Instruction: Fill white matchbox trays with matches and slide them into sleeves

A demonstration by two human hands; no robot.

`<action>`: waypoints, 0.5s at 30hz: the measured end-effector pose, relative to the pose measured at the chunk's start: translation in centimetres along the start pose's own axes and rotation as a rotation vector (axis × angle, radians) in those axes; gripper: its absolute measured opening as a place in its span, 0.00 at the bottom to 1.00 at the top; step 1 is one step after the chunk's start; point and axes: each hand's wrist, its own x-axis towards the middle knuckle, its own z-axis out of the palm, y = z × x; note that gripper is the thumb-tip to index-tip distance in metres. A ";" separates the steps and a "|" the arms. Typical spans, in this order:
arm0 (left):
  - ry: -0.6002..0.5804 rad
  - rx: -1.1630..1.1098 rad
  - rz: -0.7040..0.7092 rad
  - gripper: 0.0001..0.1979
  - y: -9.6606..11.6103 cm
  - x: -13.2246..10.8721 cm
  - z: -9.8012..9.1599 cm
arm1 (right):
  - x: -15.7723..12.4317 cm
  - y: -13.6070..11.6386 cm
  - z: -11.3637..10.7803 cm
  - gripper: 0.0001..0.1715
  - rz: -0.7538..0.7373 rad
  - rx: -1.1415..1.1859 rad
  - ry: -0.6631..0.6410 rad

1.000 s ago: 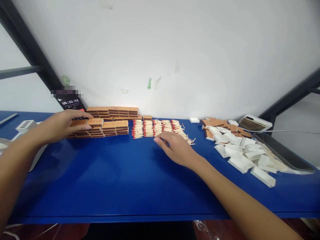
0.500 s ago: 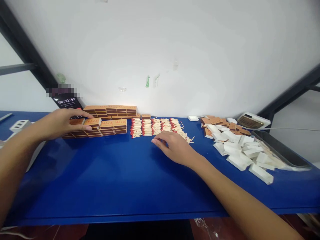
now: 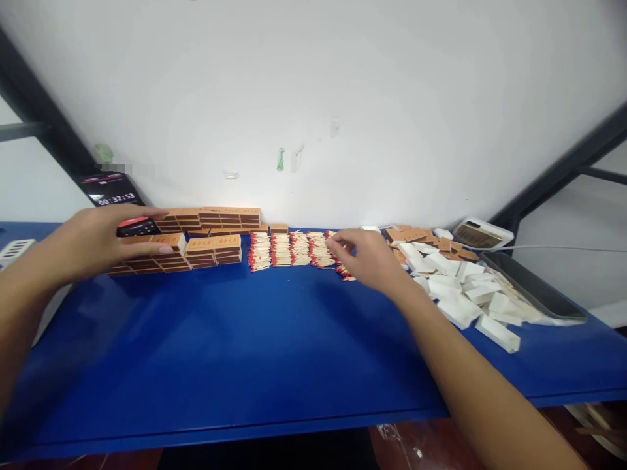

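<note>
My left hand reaches over the front stack of matchboxes, which have orange tops and dark brown sides. Its thumb lies against the top box at the stack's front, while the fingers stretch above and behind, apart from the thumb. My right hand hovers at the right end of the row of match piles, fingers loosely curled and a gap showing between thumb and forefinger. No object shows in it. It partly covers the rightmost red-headed matches.
More matchboxes are stacked along the wall. At right lie white inner trays, orange sleeves, a phone and a dark tray. A phone timer leans at the left on the blue table.
My left hand's fingers have lifted off the top matchbox, which it was gripping. My right hand has shifted right along the match piles. The view has moved slightly.
</note>
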 end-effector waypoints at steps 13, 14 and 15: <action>-0.166 -0.455 0.528 0.11 13.4 -3.1 7.5 | 3.3 11.8 0.1 0.18 0.517 -0.418 -0.015; -0.180 -0.471 0.495 0.11 13.2 -3.2 8.3 | 3.5 12.0 0.5 0.18 0.524 -0.432 -0.021; -0.182 -0.471 0.486 0.11 12.9 -3.3 8.9 | 3.7 12.2 0.9 0.17 0.527 -0.444 -0.025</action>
